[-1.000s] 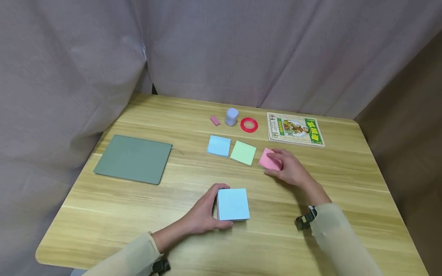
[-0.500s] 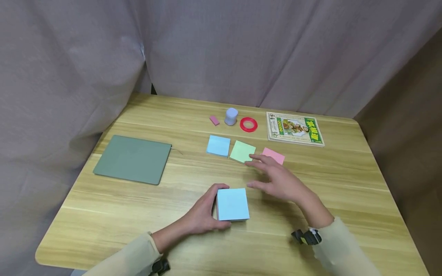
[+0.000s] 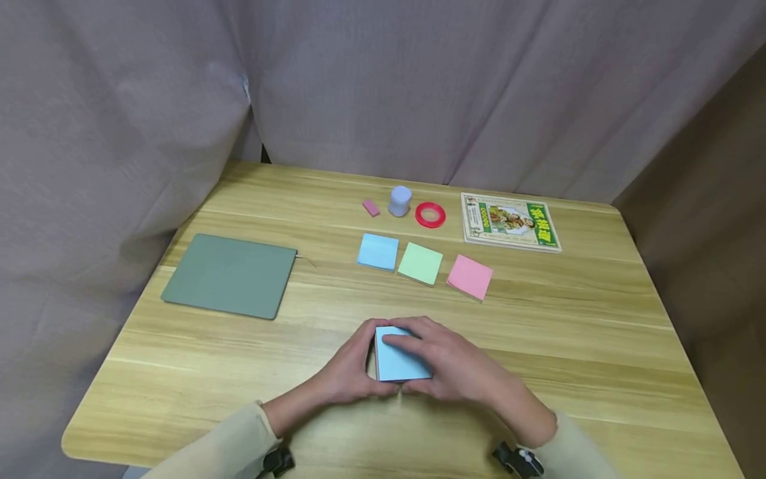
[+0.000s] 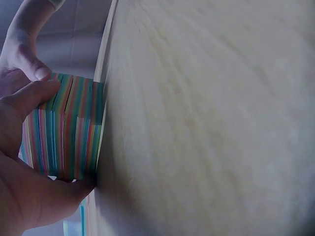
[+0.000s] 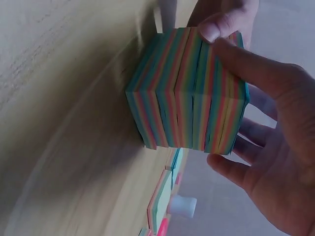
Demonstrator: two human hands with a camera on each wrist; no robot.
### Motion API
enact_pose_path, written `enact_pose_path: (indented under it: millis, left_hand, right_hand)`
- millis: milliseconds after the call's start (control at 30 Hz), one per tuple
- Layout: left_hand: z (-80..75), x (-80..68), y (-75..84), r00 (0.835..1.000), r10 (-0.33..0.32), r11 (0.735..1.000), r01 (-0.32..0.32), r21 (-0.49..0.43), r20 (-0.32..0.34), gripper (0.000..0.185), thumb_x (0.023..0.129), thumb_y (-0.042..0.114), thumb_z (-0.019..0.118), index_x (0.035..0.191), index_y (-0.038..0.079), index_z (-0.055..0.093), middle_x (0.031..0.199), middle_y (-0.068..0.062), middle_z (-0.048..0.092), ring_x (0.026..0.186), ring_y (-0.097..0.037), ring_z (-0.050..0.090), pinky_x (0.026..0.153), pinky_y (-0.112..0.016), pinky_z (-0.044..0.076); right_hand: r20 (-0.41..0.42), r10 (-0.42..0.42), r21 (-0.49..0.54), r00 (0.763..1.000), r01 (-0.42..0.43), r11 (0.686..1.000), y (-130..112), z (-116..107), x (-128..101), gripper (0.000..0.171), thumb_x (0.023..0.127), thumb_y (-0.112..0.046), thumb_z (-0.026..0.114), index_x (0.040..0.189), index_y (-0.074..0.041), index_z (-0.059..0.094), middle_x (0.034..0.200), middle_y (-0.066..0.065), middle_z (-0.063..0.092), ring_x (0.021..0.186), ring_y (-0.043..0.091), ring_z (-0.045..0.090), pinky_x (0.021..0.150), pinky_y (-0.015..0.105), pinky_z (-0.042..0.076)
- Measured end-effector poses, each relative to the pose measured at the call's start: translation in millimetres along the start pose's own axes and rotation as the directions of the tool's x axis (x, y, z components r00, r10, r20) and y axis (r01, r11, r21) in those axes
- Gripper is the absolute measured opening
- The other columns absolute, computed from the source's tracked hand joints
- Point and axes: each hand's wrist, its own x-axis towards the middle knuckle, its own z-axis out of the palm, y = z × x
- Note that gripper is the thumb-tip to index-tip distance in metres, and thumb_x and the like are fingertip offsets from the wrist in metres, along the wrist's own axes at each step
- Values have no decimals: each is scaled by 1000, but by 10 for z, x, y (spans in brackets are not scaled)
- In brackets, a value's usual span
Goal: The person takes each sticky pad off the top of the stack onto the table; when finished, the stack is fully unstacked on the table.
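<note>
A thick block of sticky notes [image 3: 396, 364] with a blue top sheet and striped multicolour sides sits near the front of the wooden table [image 3: 586, 332]. My left hand [image 3: 366, 359] grips its left side, thumb at the near edge and fingers at the far edge. My right hand [image 3: 419, 352] lies over the top and right side, fingers curled on it. In the left wrist view the thumb [image 4: 29, 98] presses the striped side of the block [image 4: 66, 132]. The right wrist view shows the right hand's thumb [image 5: 231, 49] and fingers pinching the block [image 5: 182, 93] near its top.
Single blue [image 3: 378, 251], green [image 3: 421, 263] and pink [image 3: 470, 277] notes lie in a row mid-table. Behind them are a pink eraser [image 3: 371, 207], a small lilac cylinder [image 3: 400, 201], a red tape ring [image 3: 431, 215] and a book [image 3: 510, 221]. A green pad [image 3: 230, 275] lies left. Curtains hang behind.
My right hand left the pink note, swept back to the left and now holds the sticky note block. The left hand has kept its grip on the block.
</note>
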Motion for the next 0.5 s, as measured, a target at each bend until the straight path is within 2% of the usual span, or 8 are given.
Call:
enact_pose_path:
  millis: [300,400,500]
  left_hand:
    - [9,-1,-17,1000,-3,1000,3,-4,-4,91,67,22,91,139,21,37,131,6,48,112,-13,50,97,-36,41]
    - [13,5,-12,1000,-11,1000,11,2,-2,91,66,21,91,140,19,37,132,5,48,115,-13,49,100,-38,40]
    - [24,10,-4,1000,-18,1000,18,18,-7,92,65,21,91,139,18,38,130,5,49,114,-13,49,100,-38,40]
  right_hand:
    - [-43,13,9,999,-12,1000,-4,1,-13,68,77,-36,83,138,-21,57,146,-3,43,128,13,42,97,36,44]
    - [-60,60,43,996,-58,997,15,-85,-56,68,76,-37,84,138,-25,57,145,-4,44,127,14,43,96,38,45]
    - [-99,154,94,983,-145,985,115,-224,-148,70,75,-37,85,138,-26,57,145,-3,45,129,19,44,96,43,45]
